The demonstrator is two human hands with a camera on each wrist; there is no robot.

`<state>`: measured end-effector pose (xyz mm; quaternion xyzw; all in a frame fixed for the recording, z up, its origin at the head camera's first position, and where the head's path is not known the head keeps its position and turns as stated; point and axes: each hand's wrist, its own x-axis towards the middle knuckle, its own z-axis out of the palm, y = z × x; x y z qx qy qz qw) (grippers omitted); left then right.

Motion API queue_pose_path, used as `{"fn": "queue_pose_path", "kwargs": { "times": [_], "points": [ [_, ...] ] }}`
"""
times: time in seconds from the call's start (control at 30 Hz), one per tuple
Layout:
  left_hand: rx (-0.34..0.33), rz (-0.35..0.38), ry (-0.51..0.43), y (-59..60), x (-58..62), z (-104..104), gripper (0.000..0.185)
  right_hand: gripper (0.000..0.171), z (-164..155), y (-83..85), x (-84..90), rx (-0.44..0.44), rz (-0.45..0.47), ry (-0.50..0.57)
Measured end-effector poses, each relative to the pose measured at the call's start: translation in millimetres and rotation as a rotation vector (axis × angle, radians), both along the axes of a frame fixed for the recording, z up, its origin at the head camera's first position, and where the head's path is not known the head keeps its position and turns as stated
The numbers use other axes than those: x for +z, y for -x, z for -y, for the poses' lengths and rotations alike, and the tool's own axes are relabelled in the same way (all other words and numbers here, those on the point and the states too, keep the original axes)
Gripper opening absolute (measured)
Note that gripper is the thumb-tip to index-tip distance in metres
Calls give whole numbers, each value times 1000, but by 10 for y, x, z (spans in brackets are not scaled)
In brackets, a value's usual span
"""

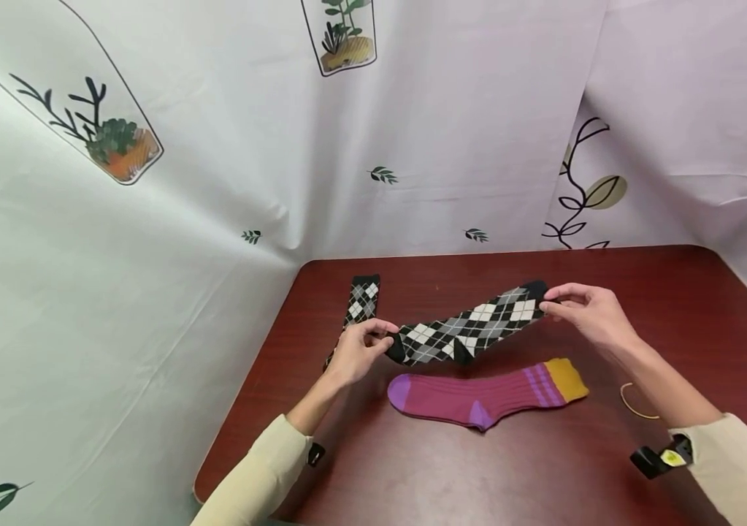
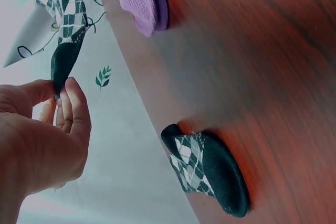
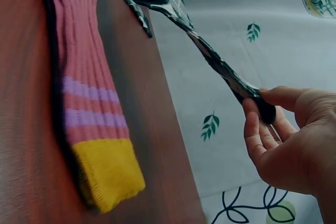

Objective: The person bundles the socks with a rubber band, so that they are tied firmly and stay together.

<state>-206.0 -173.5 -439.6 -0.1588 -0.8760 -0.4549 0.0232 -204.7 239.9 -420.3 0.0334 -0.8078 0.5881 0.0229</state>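
Note:
A black, grey and white argyle sock is stretched between both hands, raised over the table in the wrist views. My left hand pinches its black toe between thumb and fingers. At the other end, my right hand pinches the black cuff. Below the held sock, a magenta sock with purple toe and heel and a mustard cuff lies flat. A second argyle sock lies at the left beyond my left hand, which partly hides it in the head view.
The dark red wooden table has rounded corners. A thin yellow loop lies near the right forearm, partly hidden by it. White cloth printed with plants hangs behind the table and along its left side.

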Motion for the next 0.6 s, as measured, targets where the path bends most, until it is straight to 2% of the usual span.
{"fn": "queue_pose_path", "kwargs": {
  "times": [0.3,0.47,0.6],
  "points": [
    [-57,48,-15,-44,-12,2,18,40,-123,-280,-130,19,56,-10],
    [-83,115,-15,-92,-28,-6,18,41,-187,-428,-158,5,76,-58],
    [-114,157,-49,-136,-53,-21,18,39,-232,-545,-166,34,75,-55]
  ]
}}
